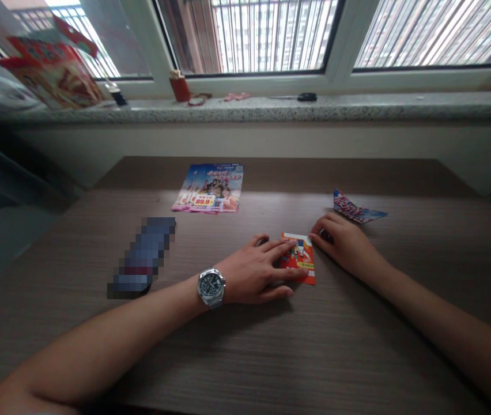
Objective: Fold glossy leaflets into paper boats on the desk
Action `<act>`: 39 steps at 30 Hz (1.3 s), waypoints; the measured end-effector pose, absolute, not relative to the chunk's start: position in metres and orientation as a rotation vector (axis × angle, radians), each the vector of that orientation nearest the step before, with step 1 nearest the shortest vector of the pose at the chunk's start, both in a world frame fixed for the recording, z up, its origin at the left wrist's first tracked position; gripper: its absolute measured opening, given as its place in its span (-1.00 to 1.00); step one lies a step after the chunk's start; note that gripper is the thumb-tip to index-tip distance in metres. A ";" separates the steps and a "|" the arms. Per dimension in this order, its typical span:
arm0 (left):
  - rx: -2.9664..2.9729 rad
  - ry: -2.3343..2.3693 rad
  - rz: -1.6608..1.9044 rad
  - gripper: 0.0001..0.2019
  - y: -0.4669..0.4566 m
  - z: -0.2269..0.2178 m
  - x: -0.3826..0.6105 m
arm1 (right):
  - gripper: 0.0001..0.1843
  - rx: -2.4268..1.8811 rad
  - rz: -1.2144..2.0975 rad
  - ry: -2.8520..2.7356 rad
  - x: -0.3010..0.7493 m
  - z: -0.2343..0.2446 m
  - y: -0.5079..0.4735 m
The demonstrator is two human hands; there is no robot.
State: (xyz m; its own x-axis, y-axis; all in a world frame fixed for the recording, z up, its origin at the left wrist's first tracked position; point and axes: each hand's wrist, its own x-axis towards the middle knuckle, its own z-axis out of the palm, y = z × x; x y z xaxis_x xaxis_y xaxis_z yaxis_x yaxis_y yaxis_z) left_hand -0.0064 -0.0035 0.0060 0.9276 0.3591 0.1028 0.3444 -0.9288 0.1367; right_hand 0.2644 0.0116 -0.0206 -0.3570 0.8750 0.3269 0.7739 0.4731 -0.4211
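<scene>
A small folded flyer (298, 259), orange-red with a white strip along its far edge, lies on the table between my hands. My left hand (260, 268), with a metal watch (211, 286) on the wrist, lies over its left part with the fingers stretched out and spread. At the flyer's far right corner is my right hand (336, 236), its fingers curled and its thumb and fingertips closed at that corner. Just beyond the right hand stands a creased blue and pink flyer (358, 212), partly folded open. The underside of the orange flyer is hidden.
A stack of blue and pink flyers (211, 189) lies at the back left of the wood-grain table (245, 357). Nearer my left arm is a blurred-out dark object (144, 256). Scissors (307, 97), a red container (180, 87) and a red food bag (57, 72) are on the windowsill.
</scene>
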 end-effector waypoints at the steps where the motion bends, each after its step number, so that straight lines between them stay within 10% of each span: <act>1: 2.972 0.541 0.183 -0.55 -0.004 0.006 -0.006 | -0.91 -1.370 0.261 -2.213 0.264 -0.021 0.012; 39: 2.972 0.557 0.167 -0.54 -0.004 0.006 -0.007 | -0.87 -1.332 0.778 -2.197 0.265 -0.004 -0.050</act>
